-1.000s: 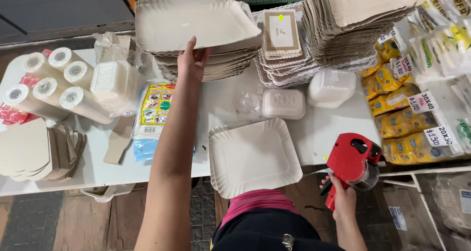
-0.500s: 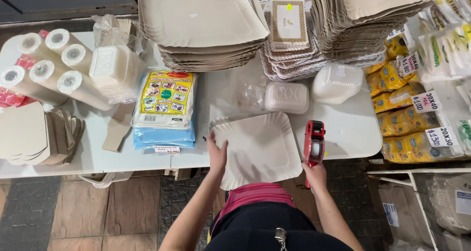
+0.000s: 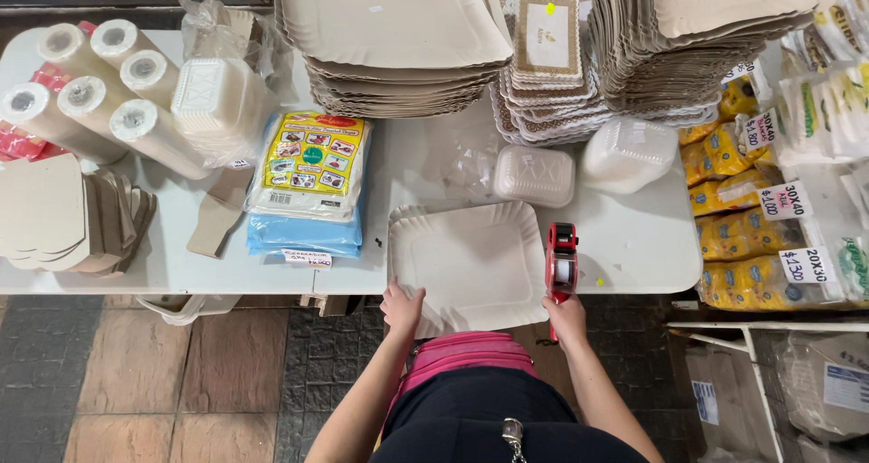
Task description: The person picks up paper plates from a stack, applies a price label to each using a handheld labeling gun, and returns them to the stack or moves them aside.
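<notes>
A square white paper tray (image 3: pixel 471 264) lies at the near edge of the white table (image 3: pixel 634 237). My left hand (image 3: pixel 401 305) grips the tray's near left corner. My right hand (image 3: pixel 568 316) holds a red price-label gun (image 3: pixel 561 257) upright, its head just off the tray's right rim. A tall stack of the same trays (image 3: pixel 394 28) stands at the back of the table.
Paper rolls (image 3: pixel 90 83) and brown card shapes (image 3: pixel 54 214) lie at the left. A yellow-and-blue napkin pack (image 3: pixel 312 178) sits beside the tray. Foam containers (image 3: pixel 534 175), more tray stacks (image 3: pixel 688 38) and priced yellow packets (image 3: pixel 733 191) fill the right side.
My left hand came back from the far tray stack to the near tray's corner. My right hand lifted the label gun from below the table edge up beside the tray.
</notes>
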